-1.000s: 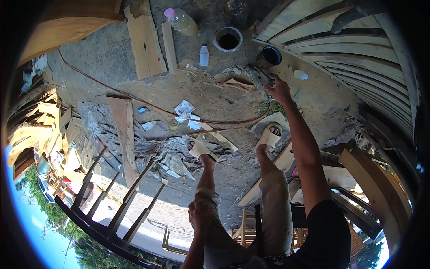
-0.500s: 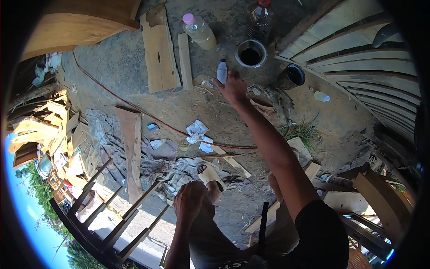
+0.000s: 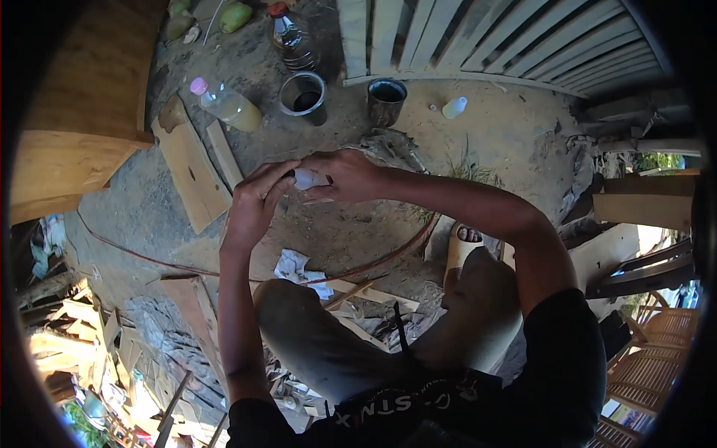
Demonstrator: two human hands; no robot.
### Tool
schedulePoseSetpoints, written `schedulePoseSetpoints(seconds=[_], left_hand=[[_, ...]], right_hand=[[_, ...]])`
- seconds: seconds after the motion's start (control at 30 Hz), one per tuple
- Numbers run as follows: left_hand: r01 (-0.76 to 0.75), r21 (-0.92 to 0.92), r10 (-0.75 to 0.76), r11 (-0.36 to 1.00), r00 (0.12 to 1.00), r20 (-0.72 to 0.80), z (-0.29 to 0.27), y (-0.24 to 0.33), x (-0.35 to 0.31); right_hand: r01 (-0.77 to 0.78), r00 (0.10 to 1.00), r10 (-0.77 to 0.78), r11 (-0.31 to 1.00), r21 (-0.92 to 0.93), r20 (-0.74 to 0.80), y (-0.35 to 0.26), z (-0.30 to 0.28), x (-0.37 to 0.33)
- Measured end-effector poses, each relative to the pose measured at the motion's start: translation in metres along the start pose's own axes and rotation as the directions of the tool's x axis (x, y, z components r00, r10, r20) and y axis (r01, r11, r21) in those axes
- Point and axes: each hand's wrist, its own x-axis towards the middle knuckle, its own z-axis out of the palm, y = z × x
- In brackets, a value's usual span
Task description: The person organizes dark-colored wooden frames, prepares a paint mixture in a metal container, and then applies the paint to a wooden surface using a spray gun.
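My right hand [image 3: 345,175] grips a small white bottle [image 3: 308,178] held out in front of me above the dirt ground. Fingertips of my left hand [image 3: 254,205] pinch its dark cap end, so both hands are on the bottle. I am crouched, with my knees below my forearms and one sandalled foot [image 3: 461,246] on the ground to the right. The bottle's body is mostly hidden inside my right fist.
Beyond my hands stand two metal cans [image 3: 305,97] [image 3: 386,101], a plastic bottle with yellow liquid [image 3: 226,106], a dark glass bottle [image 3: 293,39] and a small white bottle [image 3: 453,107]. Wooden boards [image 3: 193,173] lie at left, slatted wood panels [image 3: 508,37] at top right, a red cable [image 3: 388,257] on the ground.
My right hand picked the small white bottle off the ground and drew it toward me. My left hand came up from my knee to its cap. My view shifted closer to the cans.
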Motion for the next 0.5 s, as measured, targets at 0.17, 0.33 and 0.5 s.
schedulePoseSetpoints(seconds=[0.17,0.33,0.5], left_hand=[[-0.063,0.021,0.062,0.998,0.998,0.015,0.052,0.030,0.019],[-0.036,0.312,0.076,0.949,0.990,-0.116,0.073,0.024,0.006],[-0.143,0.120,0.157,0.983,0.981,-0.118,0.046,0.004,-0.012]], right_hand=[[-0.107,0.992,0.099,0.987,-0.117,-0.075,0.000,-0.033,-0.071],[-0.127,0.987,0.109,0.978,-0.164,-0.116,-0.019,-0.026,-0.080],[-0.251,0.968,0.246,0.959,-0.133,-0.055,-0.026,-0.012,-0.051]])
